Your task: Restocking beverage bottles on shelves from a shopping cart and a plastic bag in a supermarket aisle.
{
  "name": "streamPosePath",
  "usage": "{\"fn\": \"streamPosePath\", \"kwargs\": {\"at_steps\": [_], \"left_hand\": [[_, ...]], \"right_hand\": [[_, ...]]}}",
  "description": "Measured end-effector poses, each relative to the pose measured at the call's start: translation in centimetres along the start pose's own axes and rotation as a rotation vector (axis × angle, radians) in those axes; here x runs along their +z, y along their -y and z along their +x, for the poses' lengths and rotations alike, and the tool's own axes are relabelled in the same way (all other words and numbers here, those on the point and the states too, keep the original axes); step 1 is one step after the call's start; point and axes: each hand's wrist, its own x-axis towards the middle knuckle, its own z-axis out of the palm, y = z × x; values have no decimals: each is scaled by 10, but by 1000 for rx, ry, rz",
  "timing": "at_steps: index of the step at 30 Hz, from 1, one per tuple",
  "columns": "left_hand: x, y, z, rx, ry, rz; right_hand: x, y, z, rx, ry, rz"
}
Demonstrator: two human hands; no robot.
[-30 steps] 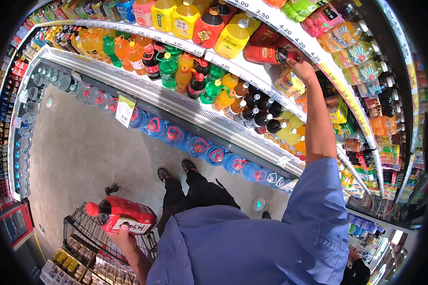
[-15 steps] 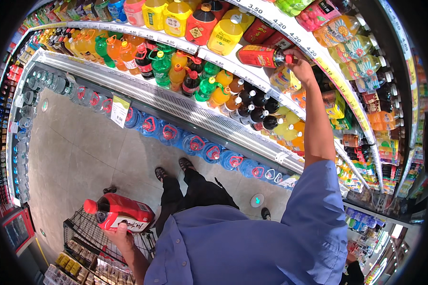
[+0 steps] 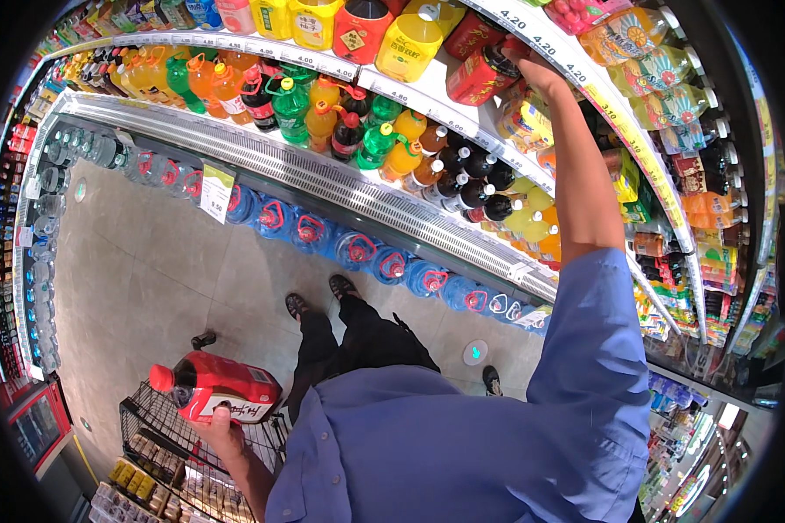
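My left hand (image 3: 220,431) is closed round a large dark drink bottle (image 3: 227,388) with a red label and red cap, held tilted above a shopping cart. My right arm reaches up to the shelf. There my right hand (image 3: 536,74) is closed round the neck end of a second red-labelled bottle (image 3: 480,77), whose base is by the shelf's front edge; its cap is mostly hidden by the fingers. Beside it stand a yellow-labelled bottle (image 3: 407,44) and, further left, a red-labelled bottle (image 3: 360,33).
A black wire shopping cart (image 3: 139,427) stands at lower left. Lower shelves hold soda and juice bottles (image 3: 290,109). Large blue-tinted water jugs (image 3: 355,248) line the floor along the cooler's vented ledge (image 3: 279,179). Another person's foot (image 3: 491,379) shows behind me.
My right hand has moved up and slightly left, pushing the bottle deeper into the shelf and turning it more upright. My left hand still holds its bottle in nearly the same place.
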Motion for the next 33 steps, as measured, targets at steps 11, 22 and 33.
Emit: {"fn": "streamPosePath", "kwargs": {"at_steps": [11, 22, 33], "left_hand": [[4, 0, 0, -17, 1, 2], [6, -1, 1, -13, 11, 20], [11, -2, 2, -19, 5, 22]], "right_hand": [[-24, 34, -24, -117, -36, -292], [-40, 16, -22, -116, -222, -678], [-35, 8, -19, -113, -373, -577]]}}
